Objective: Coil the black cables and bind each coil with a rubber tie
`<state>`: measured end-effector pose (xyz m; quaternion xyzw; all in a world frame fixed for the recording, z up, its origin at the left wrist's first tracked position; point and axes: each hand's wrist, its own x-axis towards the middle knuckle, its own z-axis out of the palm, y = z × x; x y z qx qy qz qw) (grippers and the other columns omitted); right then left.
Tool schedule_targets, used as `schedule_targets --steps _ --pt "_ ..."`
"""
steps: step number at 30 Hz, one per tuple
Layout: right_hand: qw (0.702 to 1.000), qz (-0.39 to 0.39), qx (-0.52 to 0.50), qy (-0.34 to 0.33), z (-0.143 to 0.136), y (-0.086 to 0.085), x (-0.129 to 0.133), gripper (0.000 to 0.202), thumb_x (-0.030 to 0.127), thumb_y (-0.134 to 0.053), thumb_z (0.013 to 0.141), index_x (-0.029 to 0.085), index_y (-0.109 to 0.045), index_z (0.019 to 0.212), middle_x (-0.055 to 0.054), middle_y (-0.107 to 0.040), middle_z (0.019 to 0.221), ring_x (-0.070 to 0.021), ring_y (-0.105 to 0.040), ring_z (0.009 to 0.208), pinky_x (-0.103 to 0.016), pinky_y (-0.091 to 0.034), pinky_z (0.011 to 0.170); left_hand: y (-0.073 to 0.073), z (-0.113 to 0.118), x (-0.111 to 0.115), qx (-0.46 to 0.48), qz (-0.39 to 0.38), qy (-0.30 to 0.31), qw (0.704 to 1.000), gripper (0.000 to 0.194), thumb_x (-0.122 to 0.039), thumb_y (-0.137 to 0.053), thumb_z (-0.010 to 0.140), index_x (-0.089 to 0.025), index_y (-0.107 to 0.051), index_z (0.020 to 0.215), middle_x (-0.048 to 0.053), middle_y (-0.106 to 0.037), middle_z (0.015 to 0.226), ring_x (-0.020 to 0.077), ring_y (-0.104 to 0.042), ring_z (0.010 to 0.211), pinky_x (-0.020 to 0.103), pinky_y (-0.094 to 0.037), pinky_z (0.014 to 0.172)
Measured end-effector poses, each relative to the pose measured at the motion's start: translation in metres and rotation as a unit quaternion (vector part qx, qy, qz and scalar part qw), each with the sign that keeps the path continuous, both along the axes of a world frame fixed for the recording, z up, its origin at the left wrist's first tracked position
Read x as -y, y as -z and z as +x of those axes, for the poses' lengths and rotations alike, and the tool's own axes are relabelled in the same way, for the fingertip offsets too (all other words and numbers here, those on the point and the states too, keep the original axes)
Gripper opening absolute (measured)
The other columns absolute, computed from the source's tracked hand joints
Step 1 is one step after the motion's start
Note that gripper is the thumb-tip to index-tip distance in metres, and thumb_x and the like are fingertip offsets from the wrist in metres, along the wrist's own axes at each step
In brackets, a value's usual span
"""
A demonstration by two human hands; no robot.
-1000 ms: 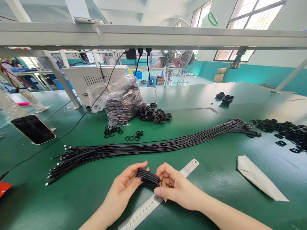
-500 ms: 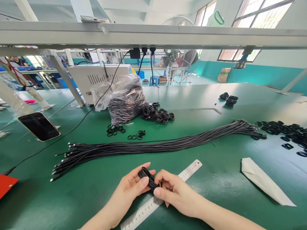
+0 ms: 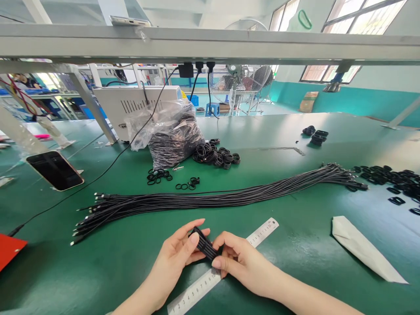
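A coiled black cable (image 3: 206, 246) is held between my two hands above a steel ruler (image 3: 198, 291). My left hand (image 3: 179, 250) pinches the coil's upper left end between thumb and fingers. Thumb and bent fingers of my right hand (image 3: 234, 258) grip its lower right end, covering part of it. Beyond the hands, a long bundle of straight black cables (image 3: 210, 201) stretches across the green table (image 3: 138, 258), with pale connector tips at its left end.
Black rings (image 3: 159, 176) and a pile of coiled cables (image 3: 216, 155) lie near a plastic bag (image 3: 173, 135). More black coils (image 3: 390, 177) are spread at the right, behind a folded pale cloth-like piece (image 3: 364, 249). A phone (image 3: 54, 170) leans at the left; a shelf beam (image 3: 210, 46) crosses above.
The coil has turned slightly in my fingers, so more of its parallel strands show. My left thumb has shifted up along it. The view has moved a little.
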<state>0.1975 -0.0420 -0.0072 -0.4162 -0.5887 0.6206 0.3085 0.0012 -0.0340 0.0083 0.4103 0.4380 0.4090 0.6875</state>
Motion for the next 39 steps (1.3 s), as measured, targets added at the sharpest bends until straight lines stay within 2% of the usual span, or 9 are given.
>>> schedule_targets --steps 6,11,15,20,25,30,33,36,39 --pt "0.997 -0.024 -0.057 0.039 -0.005 0.011 -0.001 0.027 0.036 -0.076 0.071 0.021 -0.053 0.074 0.004 -0.059 0.070 -0.0121 -0.058 0.059 -0.026 -0.047 0.061 0.000 -0.001 0.001 0.019 -0.018 0.008 1.000 0.037 -0.040 -0.066 0.083 -0.021 -0.069 0.115 0.010 -0.075 0.110 0.0232 -0.069 0.098 0.039 -0.053 0.096" --pt "0.999 0.013 -0.006 0.049 -0.003 0.002 -0.004 0.029 0.036 -0.083 0.062 0.020 -0.062 0.072 0.004 -0.058 0.071 -0.0105 -0.052 0.058 -0.024 -0.042 0.058 -0.001 0.000 0.002 0.030 -0.023 -0.001 0.999 0.038 -0.040 -0.064 0.085 -0.021 -0.067 0.118 0.010 -0.075 0.110 0.0222 -0.070 0.095 0.038 -0.052 0.096" --pt "0.996 0.046 0.020 0.070 -0.002 -0.004 -0.005 0.032 0.044 -0.085 0.059 0.020 -0.066 0.067 0.003 -0.053 0.074 -0.0105 -0.048 0.061 -0.024 -0.039 0.056 0.000 0.002 0.000 0.026 -0.034 0.000 0.999 0.042 -0.044 -0.063 0.085 -0.020 -0.066 0.119 0.011 -0.075 0.108 0.0244 -0.070 0.096 0.040 -0.052 0.096" --pt "0.994 0.061 0.019 0.085 -0.005 -0.003 -0.002 0.028 0.043 -0.084 0.063 0.020 -0.067 0.068 0.004 -0.046 0.071 -0.0102 -0.042 0.059 -0.025 -0.035 0.054 0.004 0.003 -0.001 0.019 -0.025 -0.019 0.999 0.041 -0.038 -0.075 0.076 -0.019 -0.068 0.112 0.011 -0.075 0.108 0.0241 -0.069 0.094 0.040 -0.054 0.093" --pt "0.992 0.092 0.014 0.080 -0.006 -0.001 0.001 0.033 0.047 -0.079 0.068 0.020 -0.061 0.064 0.003 -0.047 0.070 -0.0119 -0.044 0.061 -0.026 -0.036 0.055 0.003 0.004 0.001 0.024 0.002 -0.023 0.999 0.034 -0.038 -0.074 0.076 -0.022 -0.069 0.106 0.010 -0.074 0.109 0.0237 -0.069 0.093 0.038 -0.054 0.089" --pt "0.995 0.090 0.017 0.025 -0.002 -0.005 0.003 0.035 0.049 -0.078 0.070 0.019 -0.059 0.069 0.004 -0.047 0.069 -0.0107 -0.043 0.060 -0.025 -0.036 0.056 -0.002 -0.002 0.000 0.000 -0.002 0.035 0.999 0.031 -0.036 -0.069 0.081 -0.023 -0.068 0.108 0.008 -0.073 0.103 0.0230 -0.067 0.095 0.038 -0.053 0.090" --pt "0.997 0.067 0.008 -0.029 0.003 -0.010 0.002 0.033 0.051 -0.069 0.079 0.019 -0.058 0.084 0.004 -0.049 0.068 -0.0099 -0.043 0.059 -0.024 -0.036 0.055 -0.005 -0.005 -0.004 -0.004 -0.022 0.085 0.996 0.031 -0.035 -0.068 0.083 -0.022 -0.065 0.111 0.008 -0.072 0.099 0.0211 -0.068 0.090 0.037 -0.055 0.085" --pt "0.997 0.062 -0.013 -0.043 0.005 -0.012 0.000 0.032 0.052 -0.054 0.090 0.020 -0.055 0.093 0.003 -0.053 0.070 -0.0106 -0.047 0.062 -0.023 -0.039 0.058 -0.006 -0.005 -0.005 0.017 -0.039 0.136 0.990 0.033 -0.033 -0.066 0.085 -0.024 -0.059 0.115 0.005 -0.071 0.092 0.0185 -0.069 0.083 0.036 -0.056 0.081" --pt "0.996 0.056 0.005 -0.066 0.004 -0.010 0.000 0.034 0.053 -0.054 0.089 0.019 -0.059 0.092 0.003 -0.053 0.068 -0.0106 -0.046 0.061 -0.023 -0.038 0.057 -0.004 -0.005 -0.003 0.025 -0.045 0.172 0.984 0.026 -0.034 -0.064 0.086 -0.023 -0.056 0.108 0.003 -0.070 0.085 0.0180 -0.070 0.080 0.035 -0.056 0.078"
